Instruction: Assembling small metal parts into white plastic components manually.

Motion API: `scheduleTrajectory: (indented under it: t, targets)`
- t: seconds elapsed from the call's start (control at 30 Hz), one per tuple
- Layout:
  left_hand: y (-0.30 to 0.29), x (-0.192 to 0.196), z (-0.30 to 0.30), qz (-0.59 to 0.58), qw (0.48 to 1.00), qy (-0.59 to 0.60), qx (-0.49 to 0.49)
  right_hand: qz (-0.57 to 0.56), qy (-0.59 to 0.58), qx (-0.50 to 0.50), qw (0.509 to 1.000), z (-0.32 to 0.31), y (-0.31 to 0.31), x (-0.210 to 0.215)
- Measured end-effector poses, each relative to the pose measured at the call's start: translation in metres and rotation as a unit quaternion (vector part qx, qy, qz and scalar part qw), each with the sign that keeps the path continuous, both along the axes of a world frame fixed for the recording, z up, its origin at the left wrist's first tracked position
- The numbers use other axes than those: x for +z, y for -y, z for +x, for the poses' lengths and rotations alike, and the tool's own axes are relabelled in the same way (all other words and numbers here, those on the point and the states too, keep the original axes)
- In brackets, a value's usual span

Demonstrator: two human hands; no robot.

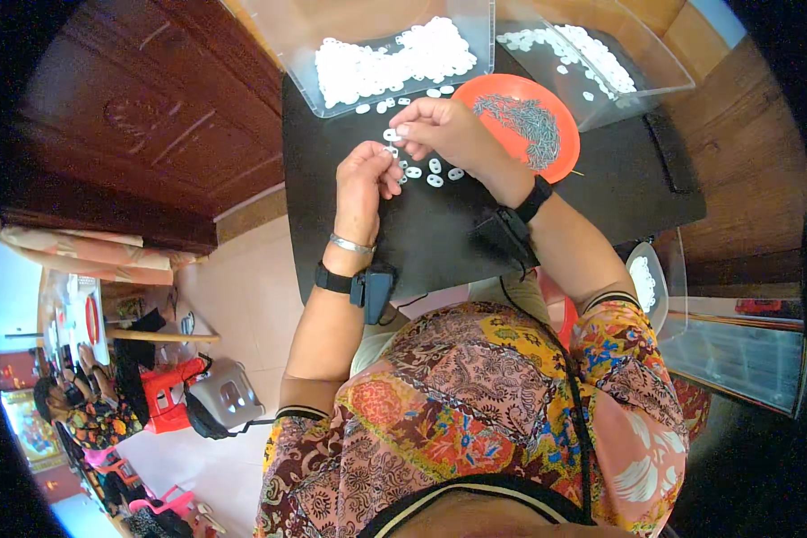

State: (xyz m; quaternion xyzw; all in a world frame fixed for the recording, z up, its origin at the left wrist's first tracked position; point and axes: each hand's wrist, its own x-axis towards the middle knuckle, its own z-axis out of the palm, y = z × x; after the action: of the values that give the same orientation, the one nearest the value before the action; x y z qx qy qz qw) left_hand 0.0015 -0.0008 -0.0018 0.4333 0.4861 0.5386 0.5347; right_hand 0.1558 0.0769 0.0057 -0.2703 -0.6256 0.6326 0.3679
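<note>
Over the dark tabletop point(511, 242), my right hand point(450, 131) pinches a small white oval plastic piece with holes point(391, 134) between thumb and fingertips. Just below it, my left hand point(362, 183) is closed on another white plastic piece point(392, 151). The two pieces are very close; whether they touch, I cannot tell. Several loose white two-holed ovals point(435, 180) lie on the table by my fingers. To the right of my right hand is an orange plate point(566, 163) holding a heap of small grey metal pins or screws point(529, 125).
A clear plastic bin point(332, 109) of white pieces point(376, 72) stands behind my hands. Another clear bin point(663, 90) with white pieces is at the back right. A smaller tub point(661, 300) of white pieces sits below the table's right edge. Another person point(99, 412) is far left.
</note>
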Motion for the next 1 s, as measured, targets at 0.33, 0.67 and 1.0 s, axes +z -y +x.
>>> scheduleTrajectory:
  t: [0.33, 0.67, 1.0]
  targets:
    - [0.000, -0.001, 0.000, -0.003, 1.000, -0.021, 0.000, 0.083, 0.037, -0.030, 0.995, -0.003, 0.006, 0.001]
    - [-0.001, -0.002, 0.004, 0.000, 1.000, 0.000, 0.016, 0.126, 0.067, -0.054, 0.988, -0.004, 0.010, 0.000]
    - [0.001, -0.005, 0.003, 0.014, 0.999, 0.021, 0.039, 0.146, 0.097, -0.017, 0.984, -0.006, 0.012, 0.002]
